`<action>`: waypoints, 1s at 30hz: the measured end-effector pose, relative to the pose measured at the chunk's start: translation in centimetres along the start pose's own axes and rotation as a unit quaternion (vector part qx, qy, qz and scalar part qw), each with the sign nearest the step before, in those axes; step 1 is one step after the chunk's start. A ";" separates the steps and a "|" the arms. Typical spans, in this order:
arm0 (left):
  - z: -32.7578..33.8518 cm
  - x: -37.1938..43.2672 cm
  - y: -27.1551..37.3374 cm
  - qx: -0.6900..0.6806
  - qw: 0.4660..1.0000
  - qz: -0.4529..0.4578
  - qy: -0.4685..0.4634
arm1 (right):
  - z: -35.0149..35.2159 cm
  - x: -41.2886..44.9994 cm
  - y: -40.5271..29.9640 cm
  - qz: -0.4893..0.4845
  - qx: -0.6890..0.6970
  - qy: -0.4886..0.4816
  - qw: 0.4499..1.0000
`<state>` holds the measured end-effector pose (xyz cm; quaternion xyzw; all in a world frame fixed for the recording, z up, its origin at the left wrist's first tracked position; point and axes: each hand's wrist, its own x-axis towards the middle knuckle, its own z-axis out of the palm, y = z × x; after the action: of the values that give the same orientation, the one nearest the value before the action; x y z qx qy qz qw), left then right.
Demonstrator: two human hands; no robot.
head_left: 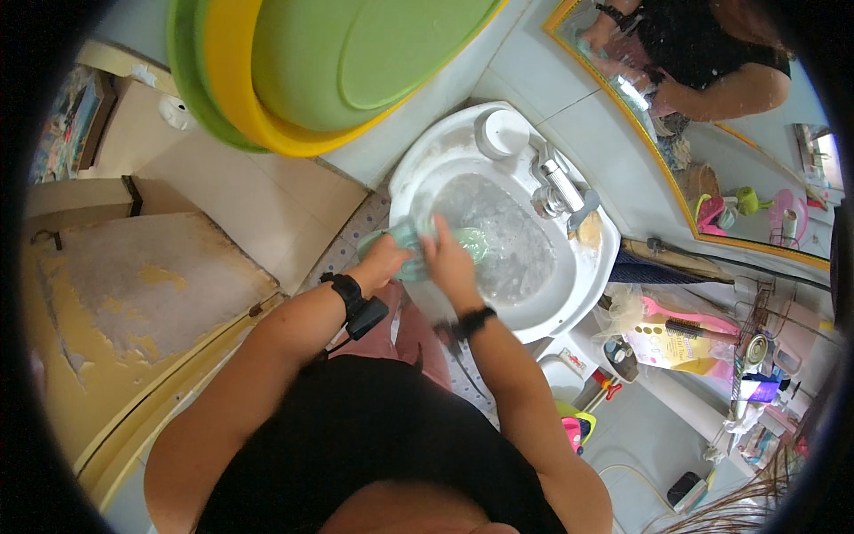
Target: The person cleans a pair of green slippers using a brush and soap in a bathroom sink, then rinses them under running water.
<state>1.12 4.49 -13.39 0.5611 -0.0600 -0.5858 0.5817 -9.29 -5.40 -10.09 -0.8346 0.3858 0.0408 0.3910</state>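
My left hand [381, 261] grips a pale green item [413, 252], which looks like a plastic slipper, at the near-left rim of a white washbasin [587, 294]. Over the same item lies my right hand [450, 263], blurred by motion. A pale blur shows at its fingertips, and I cannot tell whether it holds something. The green item's far end reaches over cloudy, sudsy water [500, 227] in the bowl. Both wrists wear black straps.
A chrome faucet [559, 183], a round white container [504, 133] and a tan sponge-like piece [590, 230] sit on the basin's rim. Large green and yellow tubs [293, 137] stand upper left. A yellow-framed mirror [667, 167] hangs right, above a cluttered rack [754, 334]. A peeling door [147, 287] is at left.
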 end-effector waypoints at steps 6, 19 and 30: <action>0.0 -0.1 0.7 -0.090 0.994 -0.062 0.014 | 0.7 -6.2 3.8 -0.127 0.007 0.004 0.992; -0.8 -0.1 2.4 -0.217 0.965 -0.118 -0.086 | -1.6 -7.0 2.7 -0.037 -0.008 -0.006 0.999; -0.4 0.1 3.1 -0.339 0.915 -0.171 -0.139 | 0.5 -4.8 -0.8 -0.147 -0.111 -0.033 0.982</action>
<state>3.32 3.69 -11.37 0.2449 0.1585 -0.7339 0.6134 -12.03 -1.76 -8.18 -0.9186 0.2390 0.0526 0.3104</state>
